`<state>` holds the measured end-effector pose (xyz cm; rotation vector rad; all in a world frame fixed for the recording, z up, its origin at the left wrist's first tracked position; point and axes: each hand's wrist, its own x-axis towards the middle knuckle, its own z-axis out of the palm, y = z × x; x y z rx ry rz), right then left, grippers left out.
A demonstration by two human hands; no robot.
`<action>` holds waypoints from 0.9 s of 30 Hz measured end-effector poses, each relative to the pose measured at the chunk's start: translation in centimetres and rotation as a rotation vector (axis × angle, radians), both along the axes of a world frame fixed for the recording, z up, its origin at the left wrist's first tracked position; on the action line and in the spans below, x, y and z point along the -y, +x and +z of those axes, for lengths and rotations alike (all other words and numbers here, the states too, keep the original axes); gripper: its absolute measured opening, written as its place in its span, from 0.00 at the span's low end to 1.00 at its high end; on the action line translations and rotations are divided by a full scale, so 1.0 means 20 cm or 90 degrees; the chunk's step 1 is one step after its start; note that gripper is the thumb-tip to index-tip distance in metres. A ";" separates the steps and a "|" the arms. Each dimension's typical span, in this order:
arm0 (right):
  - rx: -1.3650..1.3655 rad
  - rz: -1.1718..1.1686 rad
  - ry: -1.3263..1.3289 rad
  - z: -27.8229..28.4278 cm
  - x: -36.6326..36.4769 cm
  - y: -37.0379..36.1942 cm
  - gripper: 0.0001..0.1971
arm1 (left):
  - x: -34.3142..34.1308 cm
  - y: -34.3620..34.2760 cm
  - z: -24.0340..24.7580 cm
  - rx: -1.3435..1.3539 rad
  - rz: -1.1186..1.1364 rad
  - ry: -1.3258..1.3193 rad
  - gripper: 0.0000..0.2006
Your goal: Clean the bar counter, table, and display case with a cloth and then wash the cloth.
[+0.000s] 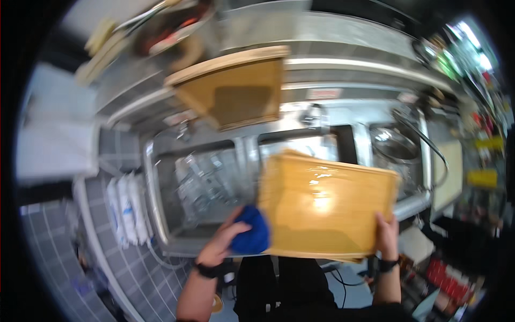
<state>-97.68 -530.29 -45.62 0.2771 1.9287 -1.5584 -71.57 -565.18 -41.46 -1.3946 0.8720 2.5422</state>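
My left hand [219, 241] is closed around a bunched blue cloth [251, 232], which presses against the left edge of a wet, shiny yellow-tan rectangular tray [322, 214]. Gripping that tray's right edge is my right hand [386, 236], thumb on the upper side. Doubled edges at its far left and near right corners suggest more than one tray, but blur keeps me from being sure. The tray is above the front of a metal sink, over its middle basin. A similar tray [244, 96] leans at the back of the sink.
In the left basin [161, 193] lie several clear plastic or glass pieces [204, 177]. A round metal strainer or bowl [394, 144] sits in the right basin beside a curved hose tap [429, 145]. White bundled tubes [127, 209] stand left of the sink. A metal shelf [365, 32] runs behind.
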 end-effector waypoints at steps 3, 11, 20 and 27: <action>-0.071 -0.002 -0.019 -0.06 -0.32 -0.19 0.18 | -0.15 -0.27 -0.25 -0.146 -0.099 0.015 0.26; -0.094 0.044 0.122 -0.24 -0.46 -0.38 0.20 | -0.30 -0.49 -0.47 -0.159 -0.157 -0.090 0.25; -0.668 0.169 0.544 -0.03 -0.04 -0.03 0.16 | -0.13 -0.16 -0.35 -0.205 0.039 -0.091 0.26; -0.693 0.695 0.070 0.19 1.66 0.73 0.17 | 0.34 0.47 -0.38 -0.170 0.395 0.026 0.22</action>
